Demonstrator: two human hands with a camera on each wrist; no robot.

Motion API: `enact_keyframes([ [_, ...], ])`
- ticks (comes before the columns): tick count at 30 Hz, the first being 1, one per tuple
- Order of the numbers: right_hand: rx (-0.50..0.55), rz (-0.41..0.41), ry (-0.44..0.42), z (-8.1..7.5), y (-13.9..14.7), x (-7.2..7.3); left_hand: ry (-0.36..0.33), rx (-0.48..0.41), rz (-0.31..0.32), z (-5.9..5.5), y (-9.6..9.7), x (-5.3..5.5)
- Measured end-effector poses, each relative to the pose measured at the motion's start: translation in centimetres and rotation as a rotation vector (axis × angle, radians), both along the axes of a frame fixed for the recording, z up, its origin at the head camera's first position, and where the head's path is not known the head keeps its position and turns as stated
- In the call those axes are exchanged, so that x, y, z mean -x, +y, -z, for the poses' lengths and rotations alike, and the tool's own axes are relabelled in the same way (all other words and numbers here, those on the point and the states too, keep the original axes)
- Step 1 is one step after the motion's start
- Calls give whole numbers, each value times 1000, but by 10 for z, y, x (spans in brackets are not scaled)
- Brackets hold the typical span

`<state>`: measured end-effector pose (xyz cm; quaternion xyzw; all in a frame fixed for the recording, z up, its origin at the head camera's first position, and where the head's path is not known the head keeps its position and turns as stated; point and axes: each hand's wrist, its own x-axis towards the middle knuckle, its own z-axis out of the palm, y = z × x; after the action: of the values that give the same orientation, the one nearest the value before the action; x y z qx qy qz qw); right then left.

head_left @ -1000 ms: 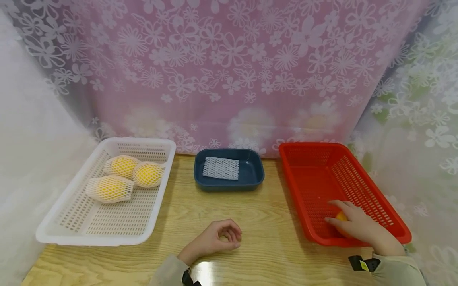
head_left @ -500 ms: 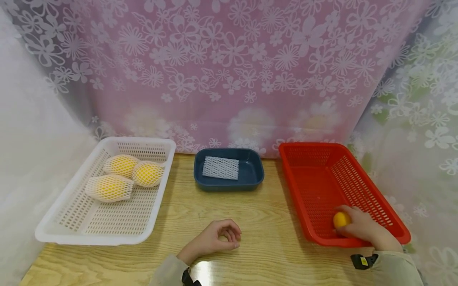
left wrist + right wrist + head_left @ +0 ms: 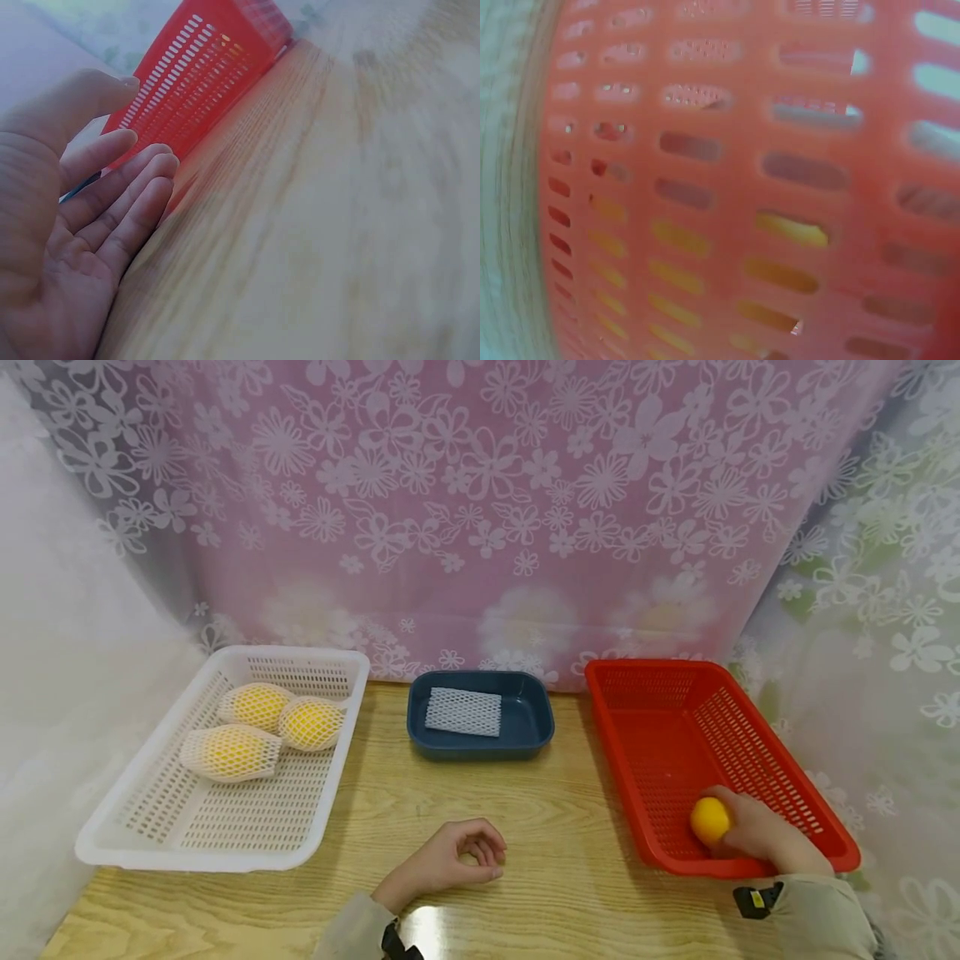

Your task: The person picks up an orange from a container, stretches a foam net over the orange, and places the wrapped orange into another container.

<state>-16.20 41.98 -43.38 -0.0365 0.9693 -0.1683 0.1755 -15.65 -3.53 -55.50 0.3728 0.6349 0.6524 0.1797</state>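
Observation:
My right hand point(image 3: 772, 833) is inside the near end of the red basket point(image 3: 611, 752), gripping a round orange point(image 3: 709, 822) with thumb and fingers. In the right wrist view, the basket's slotted wall point(image 3: 735, 169) fills most of the picture. The orange point(image 3: 780, 276) shows yellow through the slots, and the hand is mostly hidden. My left hand point(image 3: 453, 860) rests on the table, its fingers loosely curled around nothing. The left wrist view shows that hand point(image 3: 82, 217) with its palm visible and the red basket point(image 3: 202, 82) beyond the fingertips.
At the left stands a white basket point(image 3: 315, 814) with three yellow fruits point(image 3: 228, 752) in white foam nets. A dark blue tray point(image 3: 525, 718) at the back middle holds an unfilled white foam net point(image 3: 463, 712). Floral curtains point(image 3: 480, 510) hang behind the wooden table point(image 3: 555, 910).
My right hand has closed around the orange, which was mostly covered by its fingers, and has shifted slightly left with it. The left hand stays in place.

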Motion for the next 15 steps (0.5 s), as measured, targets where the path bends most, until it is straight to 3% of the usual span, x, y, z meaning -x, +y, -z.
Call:
enact_keyframes([
  [9, 3, -18, 151, -5, -3, -2, -10, 18, -3, -2, -1, 0],
  [15, 33, -42, 277, -24, -15, -10, -18, 30, -8, -3, -1, 0],
])
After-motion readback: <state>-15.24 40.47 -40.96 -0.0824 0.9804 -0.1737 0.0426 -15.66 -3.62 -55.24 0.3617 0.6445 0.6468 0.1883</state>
